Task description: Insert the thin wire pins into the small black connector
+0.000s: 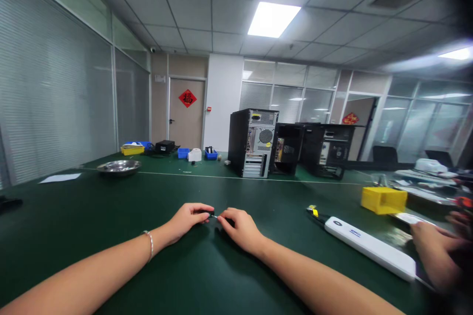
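Low over the green table (177,275), my left hand (190,219) pinches a small black piece (211,214) between thumb and fingertips. A bracelet circles that wrist. Just to its right, my right hand (238,226) has its fingers closed on the thin, light-coloured end (215,216) that juts from the black piece. The two hands nearly meet at this small object. Its exact shape is too small to make out.
A white power strip (369,246) lies at right, near a yellow bin (384,200) and another person's hand (436,251). Computer cases (253,145) stand at the back. A metal bowl (118,167) and paper (59,177) lie at left; blue bins (183,152) sit behind.
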`<state>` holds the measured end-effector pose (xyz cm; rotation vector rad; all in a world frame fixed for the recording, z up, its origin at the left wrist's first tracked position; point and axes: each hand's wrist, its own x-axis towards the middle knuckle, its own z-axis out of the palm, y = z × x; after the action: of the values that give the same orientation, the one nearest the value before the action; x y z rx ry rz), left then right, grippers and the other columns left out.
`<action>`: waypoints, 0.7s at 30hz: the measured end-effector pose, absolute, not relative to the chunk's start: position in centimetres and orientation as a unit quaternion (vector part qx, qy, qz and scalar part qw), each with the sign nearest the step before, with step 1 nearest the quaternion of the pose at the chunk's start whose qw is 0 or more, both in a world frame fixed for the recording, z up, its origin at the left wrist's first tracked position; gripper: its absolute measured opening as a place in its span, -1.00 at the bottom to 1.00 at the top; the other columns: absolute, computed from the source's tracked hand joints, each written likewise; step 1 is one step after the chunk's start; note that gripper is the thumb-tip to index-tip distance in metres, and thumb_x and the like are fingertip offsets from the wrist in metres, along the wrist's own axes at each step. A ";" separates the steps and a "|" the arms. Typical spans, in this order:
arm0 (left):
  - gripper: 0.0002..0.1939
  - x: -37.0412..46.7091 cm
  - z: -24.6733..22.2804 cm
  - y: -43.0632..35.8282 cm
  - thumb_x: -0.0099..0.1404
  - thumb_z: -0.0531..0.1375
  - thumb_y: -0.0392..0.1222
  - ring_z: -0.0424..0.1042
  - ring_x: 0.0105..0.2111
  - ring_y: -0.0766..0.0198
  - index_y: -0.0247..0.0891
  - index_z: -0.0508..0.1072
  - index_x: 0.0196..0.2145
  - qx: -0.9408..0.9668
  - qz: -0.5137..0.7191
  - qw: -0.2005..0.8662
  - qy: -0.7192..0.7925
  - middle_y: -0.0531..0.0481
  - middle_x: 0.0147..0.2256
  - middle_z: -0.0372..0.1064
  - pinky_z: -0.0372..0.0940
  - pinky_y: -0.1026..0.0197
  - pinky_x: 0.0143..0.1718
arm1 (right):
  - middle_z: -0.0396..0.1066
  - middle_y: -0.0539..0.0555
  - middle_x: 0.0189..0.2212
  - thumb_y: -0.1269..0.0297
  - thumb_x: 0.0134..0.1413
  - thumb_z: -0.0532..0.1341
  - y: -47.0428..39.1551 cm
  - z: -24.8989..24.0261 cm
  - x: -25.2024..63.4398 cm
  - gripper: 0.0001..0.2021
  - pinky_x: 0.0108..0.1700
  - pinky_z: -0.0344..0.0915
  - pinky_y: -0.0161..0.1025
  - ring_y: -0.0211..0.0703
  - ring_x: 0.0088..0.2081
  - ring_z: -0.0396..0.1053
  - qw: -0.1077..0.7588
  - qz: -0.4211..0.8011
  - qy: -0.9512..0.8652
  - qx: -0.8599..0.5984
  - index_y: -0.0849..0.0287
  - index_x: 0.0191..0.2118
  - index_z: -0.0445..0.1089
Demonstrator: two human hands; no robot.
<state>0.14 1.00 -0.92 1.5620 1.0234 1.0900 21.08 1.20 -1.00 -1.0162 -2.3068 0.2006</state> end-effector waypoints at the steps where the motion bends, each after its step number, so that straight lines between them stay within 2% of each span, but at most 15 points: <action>1: -0.63 0.1 -1.0 1.0 0.03 0.32 -0.14 0.47 -0.32 0.17 -0.28 0.56 -0.17 0.638 0.445 0.469 0.418 -0.10 -0.27 0.55 0.30 0.12 -0.14 | 0.45 0.04 -0.38 0.21 0.25 0.05 1.2 -1.0 21.1 -0.73 -0.26 0.18 -0.34 -0.22 -0.32 0.36 0.300 0.074 -0.869 -0.387 0.13 -0.32 0.48; 7: -0.63 0.1 -1.2 1.2 0.04 0.32 -0.12 0.47 -0.34 0.18 -0.29 0.56 -0.17 0.646 0.436 0.470 0.415 -0.09 -0.32 0.56 0.30 0.14 -0.17 | 0.44 0.04 -0.37 0.21 0.25 0.05 1.2 -1.0 21.0 -0.73 -0.28 0.16 -0.35 -0.23 -0.32 0.36 0.294 0.066 -0.869 -0.393 0.12 -0.31 0.48; 14: -0.67 -0.2 -1.6 1.6 0.05 0.32 -0.14 0.48 -0.24 0.13 -0.26 0.57 -0.19 0.680 0.421 0.445 0.402 -0.11 -0.21 0.55 0.30 0.14 -0.13 | 0.40 0.02 -0.42 0.18 0.26 0.05 0.8 -0.8 20.9 -0.72 -0.35 0.11 -0.35 -0.26 -0.39 0.32 0.277 0.031 -0.872 -0.402 0.12 -0.33 0.48; 21: -0.66 0.3 -0.6 0.9 0.02 0.32 -0.14 0.47 -0.34 0.17 -0.28 0.57 -0.21 0.665 0.404 0.475 0.412 -0.08 -0.31 0.56 0.31 0.13 -0.18 | 0.39 0.02 -0.43 0.20 0.26 0.05 0.9 -1.0 21.2 -0.72 -0.31 0.15 -0.37 -0.27 -0.38 0.32 0.286 0.049 -0.882 -0.372 0.13 -0.32 0.48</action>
<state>0.27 0.90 -0.61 1.6255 1.0074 0.9870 21.17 0.90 -0.96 -0.9933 -2.3583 0.1305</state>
